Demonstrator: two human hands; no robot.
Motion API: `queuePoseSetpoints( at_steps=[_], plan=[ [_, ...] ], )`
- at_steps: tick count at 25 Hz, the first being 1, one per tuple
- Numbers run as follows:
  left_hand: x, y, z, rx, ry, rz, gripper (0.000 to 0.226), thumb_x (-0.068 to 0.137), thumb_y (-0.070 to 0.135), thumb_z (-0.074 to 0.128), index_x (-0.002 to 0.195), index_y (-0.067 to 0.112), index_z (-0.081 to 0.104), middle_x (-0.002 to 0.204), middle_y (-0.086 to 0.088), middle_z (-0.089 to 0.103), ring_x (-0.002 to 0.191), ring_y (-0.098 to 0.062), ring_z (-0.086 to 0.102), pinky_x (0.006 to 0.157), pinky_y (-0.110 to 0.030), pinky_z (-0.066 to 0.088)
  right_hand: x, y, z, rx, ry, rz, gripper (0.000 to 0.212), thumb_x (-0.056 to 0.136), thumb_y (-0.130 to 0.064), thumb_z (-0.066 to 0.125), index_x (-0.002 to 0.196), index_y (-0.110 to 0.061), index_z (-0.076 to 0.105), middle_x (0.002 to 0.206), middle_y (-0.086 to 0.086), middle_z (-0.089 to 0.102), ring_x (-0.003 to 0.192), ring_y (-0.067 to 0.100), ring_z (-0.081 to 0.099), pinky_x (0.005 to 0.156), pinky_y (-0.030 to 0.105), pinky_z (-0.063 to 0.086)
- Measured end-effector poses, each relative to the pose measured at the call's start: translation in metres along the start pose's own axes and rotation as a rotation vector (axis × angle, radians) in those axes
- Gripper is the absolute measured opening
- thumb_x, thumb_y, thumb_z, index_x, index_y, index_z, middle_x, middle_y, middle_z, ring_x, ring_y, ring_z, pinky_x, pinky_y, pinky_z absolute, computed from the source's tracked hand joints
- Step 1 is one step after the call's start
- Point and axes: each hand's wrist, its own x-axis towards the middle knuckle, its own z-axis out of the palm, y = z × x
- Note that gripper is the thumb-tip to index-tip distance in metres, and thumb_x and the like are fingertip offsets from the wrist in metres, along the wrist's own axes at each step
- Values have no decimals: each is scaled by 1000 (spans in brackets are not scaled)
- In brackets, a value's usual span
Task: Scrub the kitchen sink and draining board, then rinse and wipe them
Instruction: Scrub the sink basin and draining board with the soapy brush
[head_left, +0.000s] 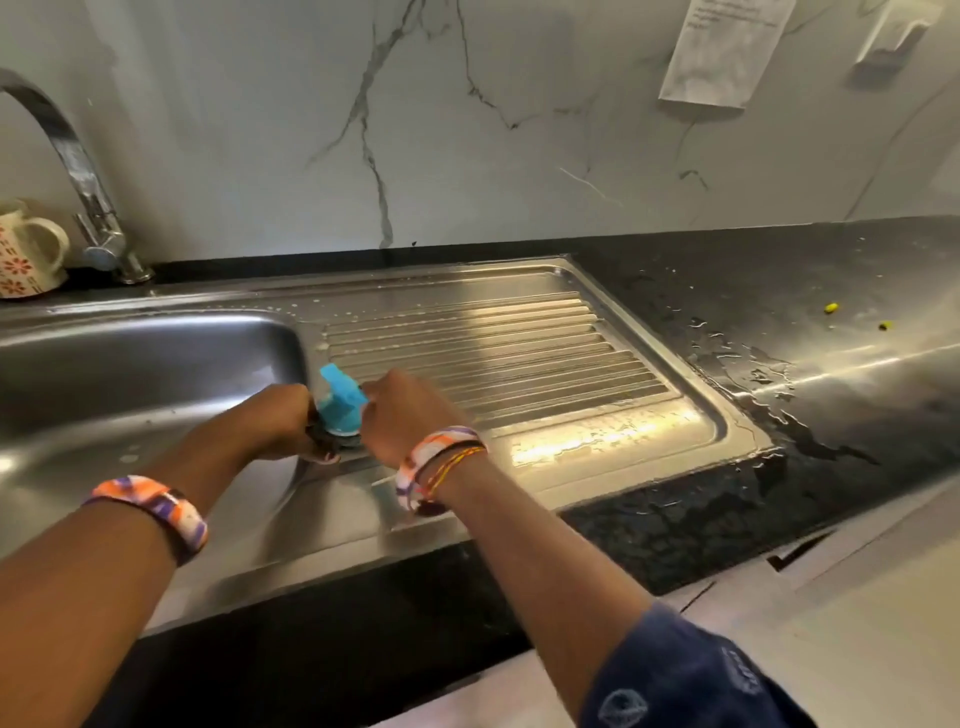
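Head: wet draining board (519, 338), black counter (779, 270)

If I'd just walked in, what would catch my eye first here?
Probably the bright blue cap of a bottle gripped between the left hand and right hand, right where the sink bowl meets the ribbed draining board. Next, the water pooled on the black counter to its right, and the curved tap at far left.

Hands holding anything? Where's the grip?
Both hands, left hand and right hand, grip a bottle with a blue cap; left low on the body, right beside the cap.
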Motion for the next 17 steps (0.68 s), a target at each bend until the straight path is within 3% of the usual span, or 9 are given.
queuePoseSetpoints(
  at_steps=[2, 4, 8, 11, 13, 17],
  plan=[
    [0, -1, 3, 39, -17, 3, 26, 81, 39, 68, 74, 16, 58, 81, -2, 55, 68, -12, 47, 54, -17, 32, -34, -5, -38, 40, -45, -10, 32, 89, -15, 48, 117, -11, 65, 109, 15, 67, 102, 31, 62, 77, 29, 47],
    [-1, -4, 8, 72, -3, 12, 33, 85, 44, 62, 75, 15, 51, 87, -5, 54, 72, -13, 45, 56, -21, 31, -41, 47, -86, -59, 42, -2, 30, 94, -13, 46, 118, -6, 63, 111, 18, 66, 101, 28, 62, 72, 24, 37],
    [-13, -6, 20, -119, 97, 0, 45, 89, 40, 58, 118, 5, 56, 117, -14, 60, 98, -22, 55, 76, -24, 37, -42, 150, -161, -42, 272, 487, 32, 95, -17, 49, 119, 1, 60, 110, 21, 63, 84, 23, 51, 71, 28, 37],
    [-26, -1, 30, -369, 217, -36, 56, 89, 30, 60, 138, 5, 45, 132, -16, 54, 119, -29, 52, 95, -30, 38, -49, 163, -184, 0, 317, 614, 31, 93, -15, 53, 114, 7, 59, 97, 19, 59, 76, 25, 50, 58, 29, 38],
    [-34, 6, 37, -445, 278, -62, 50, 92, 26, 57, 138, 10, 45, 130, -16, 56, 117, -30, 53, 97, -32, 38, -52, 145, -173, 24, 252, 576, 30, 94, -15, 52, 112, 8, 58, 89, 15, 55, 71, 22, 49, 56, 28, 38],
    [-36, 11, 39, -382, 268, -96, 42, 96, 28, 50, 135, 13, 50, 128, -15, 58, 114, -29, 55, 96, -31, 39, -54, 54, -97, 64, 18, 164, 27, 95, -13, 48, 108, 5, 63, 75, 9, 56, 63, 16, 49, 50, 19, 34]
  ],
)
